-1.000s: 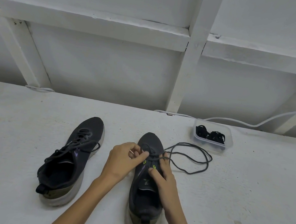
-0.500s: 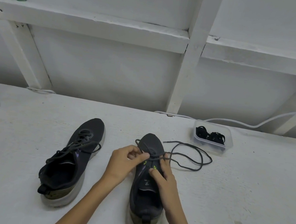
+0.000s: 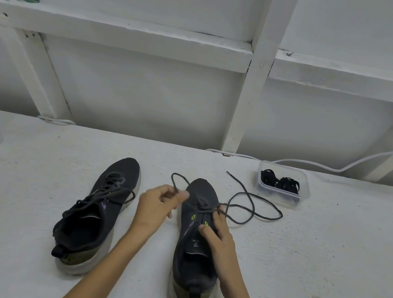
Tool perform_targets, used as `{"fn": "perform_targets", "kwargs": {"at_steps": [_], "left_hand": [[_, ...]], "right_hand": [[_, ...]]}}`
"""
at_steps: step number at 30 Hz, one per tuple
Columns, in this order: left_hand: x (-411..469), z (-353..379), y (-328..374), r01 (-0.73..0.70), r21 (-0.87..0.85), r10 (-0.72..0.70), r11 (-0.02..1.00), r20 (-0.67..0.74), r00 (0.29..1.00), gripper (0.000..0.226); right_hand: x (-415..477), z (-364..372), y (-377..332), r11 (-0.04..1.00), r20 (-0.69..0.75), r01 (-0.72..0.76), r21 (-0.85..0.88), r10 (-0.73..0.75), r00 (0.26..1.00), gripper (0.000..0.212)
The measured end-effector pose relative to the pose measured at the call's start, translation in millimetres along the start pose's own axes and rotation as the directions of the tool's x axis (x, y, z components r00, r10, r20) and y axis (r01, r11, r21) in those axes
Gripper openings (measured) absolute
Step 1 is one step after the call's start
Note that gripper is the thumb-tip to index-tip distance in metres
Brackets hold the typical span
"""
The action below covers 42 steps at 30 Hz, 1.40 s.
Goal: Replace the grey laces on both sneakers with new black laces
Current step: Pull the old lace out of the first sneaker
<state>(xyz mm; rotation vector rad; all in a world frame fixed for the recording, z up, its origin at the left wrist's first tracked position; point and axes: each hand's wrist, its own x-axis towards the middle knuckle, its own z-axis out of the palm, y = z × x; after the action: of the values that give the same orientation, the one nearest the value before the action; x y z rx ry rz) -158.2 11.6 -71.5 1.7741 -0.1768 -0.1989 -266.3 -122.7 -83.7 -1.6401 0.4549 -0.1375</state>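
Right sneaker point(image 3: 189, 255) sits mid-worktop toward the near edge, toe pointing to the far edge, most eyelets bare. Its grey lace point(image 3: 281, 215) is threaded only at the lowest crossings near the toe, and the loose end trails off to the right. Left hand point(image 3: 156, 204) pinches a loop of that lace between thumb and fingers, just left of the toe. Right hand point(image 3: 218, 233) holds the sneaker down, thumb on the tongue, fingers curled over the right eyelet row. Step in hand looks like pulling out the last grey crossings: keep the sneaker pinned and draw the lace along the eyelet line so the tip doesn't snag. Left sneaker point(image 3: 96, 213) lies beside it, fully laced in grey. Black laces point(image 3: 279, 181) wait in a clear container point(image 3: 274, 198) toward the far edge of the worktop point(image 3: 327, 257), right of centre.
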Motion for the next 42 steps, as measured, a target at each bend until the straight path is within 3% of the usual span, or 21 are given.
{"fn": "perform_targets", "kwargs": {"at_steps": [2, 5, 11, 17, 23, 25, 29, 32, 36, 42], "left_hand": [[-8.4, 10.6, -8.8, -0.009, 0.044, 0.006, 0.999, 0.073, 0.997, 0.006], [-8.6, 14.3, -11.4, -0.029, 0.075, 0.024, 0.997, 0.073, 0.997, 0.011], [12.4, -11.1, 10.2, -0.061, -0.201, 0.017, 0.978, -0.213, 0.977, 0.013], [-11.2, 12.9, -4.3, 0.08, -0.135, -0.081, 0.988, -0.006, 0.997, 0.017], [-10.8, 21.8, -8.0, 0.002, -0.013, -0.001, 1.0, 0.039, 0.999, 0.012], [-4.2, 13.5, 0.0, -0.013, -0.044, 0.013, 0.999, 0.002, 1.0, 0.013], [10.7, -4.6, 9.4, -0.053, -0.26, -0.012, 0.964, -0.242, 0.97, 0.012], [7.7, -1.9, 8.0, -0.04, -0.314, -0.032, 0.948, -0.223, 0.974, 0.008], [-12.6, 22.4, -8.0, 0.065, -0.114, -0.066, 0.991, 0.0, 0.998, 0.01], [-4.5, 17.5, -8.9, -0.031, 0.008, 0.031, 0.999, -0.026, 0.999, 0.006]], "right_hand": [[-1.2, 0.0, -4.2, 1.0, 0.007, 0.001, 0.002, -0.001, 1.0, 0.046], [-2.3, -0.8, -5.8, 0.999, 0.009, 0.009, 0.035, -0.009, 1.0, 0.047], [-1.7, -0.7, -0.6, 0.998, 0.001, 0.024, 0.05, -0.024, 1.0, 0.054], [-2.4, 0.3, -2.6, 0.998, -0.003, 0.031, 0.054, -0.031, 1.0, 0.048], [-2.8, -0.2, -5.1, 0.999, 0.004, 0.034, 0.039, -0.034, 0.999, 0.048], [-3.7, -0.7, -6.6, 0.998, 0.008, 0.043, 0.041, -0.044, 0.999, 0.049], [-4.0, -1.4, -4.9, 0.998, 0.01, 0.041, 0.054, -0.042, 0.999, 0.05], [-2.4, -0.3, -3.0, 0.997, 0.008, 0.045, 0.055, -0.045, 0.999, 0.052], [-0.9, 0.6, -3.0, 0.997, 0.01, 0.051, 0.056, -0.052, 0.999, 0.052], [-0.4, -0.7, 1.0, 0.997, 0.011, 0.052, 0.051, -0.053, 0.999, 0.05]]}}
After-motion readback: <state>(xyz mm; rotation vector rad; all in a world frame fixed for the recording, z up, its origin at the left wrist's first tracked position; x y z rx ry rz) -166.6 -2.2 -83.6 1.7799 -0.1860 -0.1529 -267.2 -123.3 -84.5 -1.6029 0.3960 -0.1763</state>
